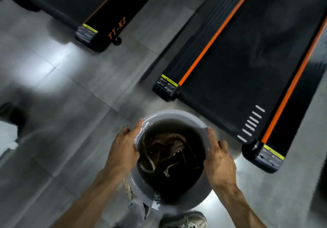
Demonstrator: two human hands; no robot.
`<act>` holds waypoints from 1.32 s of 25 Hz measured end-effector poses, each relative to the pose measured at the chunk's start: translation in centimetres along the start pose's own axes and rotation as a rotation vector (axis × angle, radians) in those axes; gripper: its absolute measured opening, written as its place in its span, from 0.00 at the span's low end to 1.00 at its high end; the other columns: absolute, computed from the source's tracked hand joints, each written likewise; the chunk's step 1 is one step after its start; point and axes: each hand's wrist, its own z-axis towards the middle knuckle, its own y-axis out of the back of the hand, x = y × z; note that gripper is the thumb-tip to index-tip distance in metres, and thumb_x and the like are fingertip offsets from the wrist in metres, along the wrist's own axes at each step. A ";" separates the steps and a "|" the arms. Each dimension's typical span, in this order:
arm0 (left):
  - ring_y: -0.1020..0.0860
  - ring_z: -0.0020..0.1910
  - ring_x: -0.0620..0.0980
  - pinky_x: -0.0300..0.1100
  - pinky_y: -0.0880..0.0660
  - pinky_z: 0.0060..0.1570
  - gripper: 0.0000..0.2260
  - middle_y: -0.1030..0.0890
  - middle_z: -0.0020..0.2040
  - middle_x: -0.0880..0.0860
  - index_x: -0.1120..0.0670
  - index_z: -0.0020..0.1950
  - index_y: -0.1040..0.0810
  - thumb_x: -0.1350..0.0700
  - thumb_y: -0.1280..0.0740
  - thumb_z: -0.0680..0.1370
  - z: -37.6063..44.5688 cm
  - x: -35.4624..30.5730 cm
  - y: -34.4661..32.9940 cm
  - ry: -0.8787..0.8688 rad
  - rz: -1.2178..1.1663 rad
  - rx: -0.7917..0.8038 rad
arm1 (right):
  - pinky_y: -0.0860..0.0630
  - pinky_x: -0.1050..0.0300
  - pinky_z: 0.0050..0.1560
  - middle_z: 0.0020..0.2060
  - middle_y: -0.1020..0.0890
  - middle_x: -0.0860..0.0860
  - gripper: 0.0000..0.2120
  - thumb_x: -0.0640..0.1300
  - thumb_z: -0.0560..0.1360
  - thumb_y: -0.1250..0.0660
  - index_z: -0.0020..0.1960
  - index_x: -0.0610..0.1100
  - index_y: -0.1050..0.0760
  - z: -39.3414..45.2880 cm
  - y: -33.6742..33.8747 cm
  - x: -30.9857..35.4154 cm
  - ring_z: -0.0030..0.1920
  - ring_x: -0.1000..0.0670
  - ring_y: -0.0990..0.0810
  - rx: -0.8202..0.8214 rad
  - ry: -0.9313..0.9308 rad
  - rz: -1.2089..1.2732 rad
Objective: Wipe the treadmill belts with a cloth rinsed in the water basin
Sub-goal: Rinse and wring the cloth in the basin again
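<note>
A white round basin (pixel 174 114) full of dark water is held above the grey floor at bottom centre. A brown cloth (pixel 168 146) lies soaked and crumpled under the water. My left hand (pixel 123 148) grips the basin's left rim, thumb over the edge. My right hand (pixel 218 158) grips the right rim. Just beyond the basin lies a black treadmill belt (pixel 235 79) with orange side stripes and white dashes near its end. A second treadmill (pixel 99 15) marked TT-X2 lies at the upper left.
Grey tiled floor (pixel 74 103) spreads left of the basin, with bright light reflections. My shoes (pixel 187 220) show below the basin. A dark object (pixel 10 112) sits at the left edge. A gap of floor separates the two treadmills.
</note>
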 end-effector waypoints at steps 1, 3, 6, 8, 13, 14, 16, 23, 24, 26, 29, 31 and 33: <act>0.26 0.57 0.54 0.47 0.28 0.63 0.40 0.28 0.56 0.55 0.40 0.78 0.43 0.69 0.34 0.73 0.8 0.9 1.6 0.001 -0.012 -0.019 | 0.32 0.55 0.35 0.58 0.31 0.48 0.36 0.37 0.79 0.40 0.78 0.60 0.54 0.5 0.0 2.0 0.36 0.47 0.29 0.003 0.010 -0.007; 0.26 0.52 0.53 0.49 0.26 0.59 0.40 0.29 0.51 0.53 0.41 0.78 0.43 0.69 0.34 0.73 2.5 2.4 4.1 -0.006 -0.037 -0.045 | 0.30 0.53 0.37 0.58 0.31 0.48 0.35 0.37 0.80 0.41 0.79 0.59 0.53 1.6 0.4 5.7 0.39 0.43 0.24 -0.001 0.032 -0.015; 0.27 0.50 0.53 0.51 0.25 0.57 0.40 0.32 0.49 0.51 0.42 0.78 0.42 0.69 0.35 0.72 5.1 4.6 7.3 0.018 -0.034 -0.086 | 0.28 0.51 0.40 0.61 0.31 0.48 0.34 0.38 0.80 0.41 0.79 0.58 0.51 3.6 0.7 10.8 0.45 0.40 0.20 -0.012 0.089 -0.038; 0.27 0.51 0.52 0.50 0.25 0.57 0.40 0.33 0.49 0.50 0.41 0.78 0.42 0.68 0.34 0.72 7.0 6.1 8.9 0.053 -0.022 -0.099 | 0.32 0.53 0.40 0.61 0.32 0.48 0.33 0.38 0.80 0.42 0.79 0.59 0.51 5.3 0.9 13.9 0.43 0.41 0.22 0.000 0.112 -0.076; 0.28 0.44 0.50 0.48 0.24 0.47 0.41 0.31 0.45 0.50 0.39 0.77 0.41 0.68 0.33 0.71 12.0 9.0 11.2 0.117 -0.044 -0.120 | 0.32 0.53 0.38 0.62 0.32 0.48 0.34 0.39 0.80 0.42 0.79 0.59 0.53 11.3 0.1 20.1 0.42 0.43 0.23 0.022 0.189 -0.155; 0.28 0.43 0.50 0.45 0.26 0.43 0.41 0.30 0.44 0.49 0.36 0.76 0.41 0.67 0.33 0.71 13.2 9.4 11.6 0.118 -0.043 -0.124 | 0.30 0.52 0.40 0.63 0.32 0.48 0.35 0.39 0.80 0.41 0.79 0.58 0.53 12.6 -0.1 21.2 0.46 0.43 0.21 0.022 0.218 -0.167; 0.29 0.42 0.50 0.42 0.31 0.37 0.39 0.29 0.42 0.49 0.32 0.73 0.41 0.65 0.33 0.72 15.4 9.9 12.4 0.131 -0.063 -0.154 | 0.25 0.53 0.46 0.68 0.33 0.47 0.36 0.39 0.79 0.40 0.80 0.57 0.53 15.4 0.0 23.7 0.51 0.44 0.19 0.032 0.286 -0.198; 0.29 0.37 0.56 0.47 0.30 0.37 0.38 0.31 0.42 0.53 0.44 0.75 0.34 0.70 0.33 0.69 21.5 13.9 15.4 0.263 -0.179 -0.288 | 0.29 0.58 0.40 0.64 0.31 0.47 0.35 0.39 0.80 0.39 0.80 0.56 0.52 22.5 0.1 32.6 0.49 0.45 0.20 0.076 0.472 -0.200; 0.30 0.37 0.55 0.46 0.32 0.37 0.39 0.31 0.42 0.53 0.44 0.75 0.34 0.71 0.34 0.68 22.3 14.8 15.9 0.283 -0.188 -0.305 | 0.32 0.59 0.40 0.64 0.31 0.47 0.34 0.39 0.80 0.40 0.80 0.56 0.52 23.4 -0.1 34.2 0.49 0.45 0.20 0.084 0.485 -0.208; 0.30 0.39 0.54 0.44 0.34 0.39 0.41 0.31 0.43 0.52 0.45 0.76 0.35 0.72 0.35 0.67 24.2 16.7 17.2 0.321 -0.222 -0.324 | 0.32 0.58 0.41 0.66 0.31 0.47 0.33 0.40 0.81 0.41 0.79 0.56 0.53 25.2 -0.5 37.8 0.50 0.44 0.20 0.098 0.514 -0.262; 0.31 0.39 0.51 0.43 0.34 0.40 0.41 0.31 0.43 0.52 0.46 0.76 0.36 0.72 0.34 0.67 26.6 20.1 18.7 0.392 -0.254 -0.353 | 0.29 0.56 0.44 0.68 0.32 0.49 0.30 0.42 0.82 0.42 0.79 0.55 0.52 27.4 -1.8 43.2 0.53 0.44 0.20 0.121 0.585 -0.258; 0.31 0.38 0.50 0.43 0.35 0.39 0.41 0.31 0.42 0.52 0.46 0.77 0.37 0.71 0.32 0.68 28.4 22.7 19.9 0.431 -0.283 -0.361 | 0.27 0.54 0.44 0.68 0.32 0.48 0.28 0.43 0.83 0.43 0.79 0.51 0.48 29.3 -3.6 47.2 0.53 0.43 0.20 0.136 0.636 -0.257; 0.30 0.38 0.51 0.43 0.34 0.38 0.40 0.31 0.43 0.52 0.46 0.77 0.38 0.70 0.31 0.69 30.0 25.7 20.9 0.478 -0.305 -0.362 | 0.28 0.55 0.41 0.66 0.30 0.48 0.25 0.41 0.82 0.42 0.77 0.48 0.43 30.7 -5.6 51.3 0.51 0.44 0.20 0.144 0.666 -0.267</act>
